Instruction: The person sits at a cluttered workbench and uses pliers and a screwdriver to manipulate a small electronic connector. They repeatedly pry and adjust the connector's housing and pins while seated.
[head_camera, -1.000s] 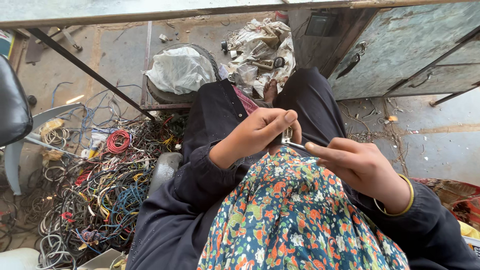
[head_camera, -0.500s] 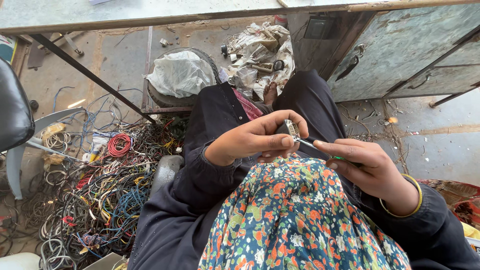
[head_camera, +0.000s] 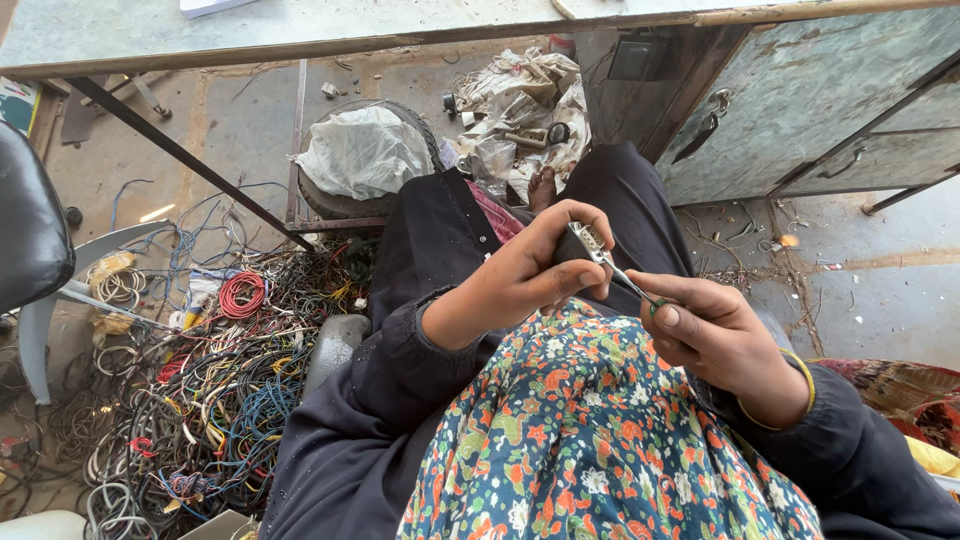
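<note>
We see a dusty grey floor (head_camera: 870, 290) under everything; a long grey counter (head_camera: 300, 30) runs along the top, with a thin dark metal bar (head_camera: 190, 165) leaning down from it; a rusty metal cabinet (head_camera: 800, 90) stands at the upper right; a big messy heap of wires (head_camera: 190, 400) in many colours lies on the floor at the left, with a red coil (head_camera: 241, 294) on top of it; a black chair seat (head_camera: 30, 230) pokes in at the left edge; a round tyre (head_camera: 330, 205) holds a white plastic bag (head_camera: 362, 152), and a pile of crumpled wrappers (head_camera: 520, 100) lies just beside it.

In the middle we see a lap in dark clothes (head_camera: 430, 260), with a flowery cloth (head_camera: 600, 440) spread over the near part; the left hand (head_camera: 520, 275) is above the lap, its grip closed around a small metal plug connector (head_camera: 585, 240), with the fingers curled over the top and the thumb underneath; the right hand (head_camera: 715, 335) is just beside it, with a thin bangle (head_camera: 800, 385) on the wrist; its grip is pinched shut on a thin metal tool (head_camera: 625, 280); the tip of the tool touches the connector; the connector is up in the air between both hands, over the flowery cloth.
</note>
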